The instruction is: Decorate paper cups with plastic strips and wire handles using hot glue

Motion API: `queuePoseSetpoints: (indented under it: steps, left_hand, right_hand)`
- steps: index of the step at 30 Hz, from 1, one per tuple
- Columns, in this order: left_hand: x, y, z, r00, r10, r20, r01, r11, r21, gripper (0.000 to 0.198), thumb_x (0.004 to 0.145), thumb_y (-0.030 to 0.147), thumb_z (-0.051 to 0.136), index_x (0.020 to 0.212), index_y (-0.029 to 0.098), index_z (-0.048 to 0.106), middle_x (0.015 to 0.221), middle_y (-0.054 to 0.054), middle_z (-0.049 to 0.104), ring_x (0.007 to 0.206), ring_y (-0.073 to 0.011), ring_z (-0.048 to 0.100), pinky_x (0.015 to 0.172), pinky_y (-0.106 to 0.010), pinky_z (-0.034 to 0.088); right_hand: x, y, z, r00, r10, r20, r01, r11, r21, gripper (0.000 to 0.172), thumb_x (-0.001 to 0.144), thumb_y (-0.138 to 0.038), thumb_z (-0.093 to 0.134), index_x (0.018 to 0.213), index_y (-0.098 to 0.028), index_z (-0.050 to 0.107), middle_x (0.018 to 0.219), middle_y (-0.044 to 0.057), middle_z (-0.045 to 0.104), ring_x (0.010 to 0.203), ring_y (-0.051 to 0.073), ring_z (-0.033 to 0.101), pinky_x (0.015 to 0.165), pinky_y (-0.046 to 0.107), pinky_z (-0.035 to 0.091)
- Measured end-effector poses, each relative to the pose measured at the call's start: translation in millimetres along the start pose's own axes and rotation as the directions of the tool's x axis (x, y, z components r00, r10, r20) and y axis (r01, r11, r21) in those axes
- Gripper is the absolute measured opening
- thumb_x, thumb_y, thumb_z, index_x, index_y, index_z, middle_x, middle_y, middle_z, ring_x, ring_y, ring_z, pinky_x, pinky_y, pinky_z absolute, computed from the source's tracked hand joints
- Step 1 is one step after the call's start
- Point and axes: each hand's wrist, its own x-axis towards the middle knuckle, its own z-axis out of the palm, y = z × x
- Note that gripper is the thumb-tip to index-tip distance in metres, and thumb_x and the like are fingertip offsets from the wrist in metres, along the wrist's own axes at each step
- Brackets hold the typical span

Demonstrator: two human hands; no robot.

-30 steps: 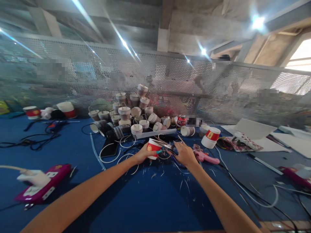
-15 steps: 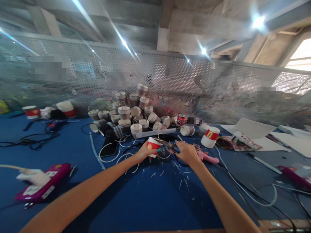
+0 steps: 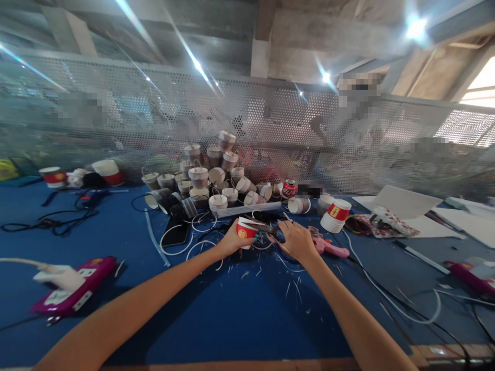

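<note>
My left hand is closed around a red and white paper cup above the middle of the blue table. In my right hand is a pair of scissors, its blades pointing left over the cup's rim. Whether the blades touch the rim I cannot tell. My right fingers hide most of the scissor handles. Just right of that hand lies a pink glue gun. Behind my hands rises a heap of small cups with pale tops, many with a wire loop.
A red and white cup stack stands to the right, near white sheets. Purple power strips lie at both sides. White cords, a phone, a red can and scraps surround my hands. A perforated metal screen borders the back.
The scissor blades now reach further over the cup's rim, and the cup is tilted a little more. The whole view has shifted slightly; the other things lie as before.
</note>
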Motion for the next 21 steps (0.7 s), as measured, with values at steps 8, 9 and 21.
queuePoseSetpoints:
  steps: [8, 9, 21]
  left_hand:
    - [1.9, -4.7, -1.7, 1.0, 0.009, -0.01, -0.009, 1.0, -0.002, 0.058, 0.058, 0.026, 0.076, 0.102, 0.016, 0.04, 0.071, 0.002, 0.059, 0.046, -0.0106, 0.056, 0.031, -0.016, 0.039]
    - [2.4, -5.4, -1.9, 1.0, 0.01, -0.01, -0.01, 1.0, -0.003, 0.057, 0.058, 0.026, 0.076, 0.102, 0.016, 0.04, 0.071, 0.002, 0.059, 0.046, -0.0106, 0.056, 0.031, -0.016, 0.039]
    - [0.4, -2.1, 1.4, 0.992, -0.009, -0.124, 0.026, 0.99, 0.136, 0.053, 0.059, 0.026, 0.071, 0.1, 0.017, 0.038, 0.072, 0.003, 0.055, 0.046, -0.0095, 0.053, 0.032, -0.017, 0.038]
  right_hand:
    - [1.4, -2.0, 0.7, 0.999, 0.029, 0.014, -0.03, 0.998, 0.05, 0.056, 0.086, -0.058, 0.032, 0.111, -0.015, 0.056, 0.097, 0.011, 0.066, 0.089, 0.024, 0.06, 0.071, 0.03, 0.043]
    - [1.5, -1.6, -0.4, 0.999, 0.029, 0.018, -0.03, 0.998, 0.048, 0.056, 0.086, -0.058, 0.032, 0.112, -0.015, 0.056, 0.097, 0.011, 0.066, 0.09, 0.024, 0.06, 0.071, 0.03, 0.043]
    - [1.5, 2.7, -9.1, 0.993, 0.015, 0.118, -0.017, 1.0, 0.018, 0.057, 0.087, -0.057, 0.029, 0.11, -0.014, 0.056, 0.1, 0.013, 0.066, 0.09, 0.024, 0.061, 0.072, 0.03, 0.043]
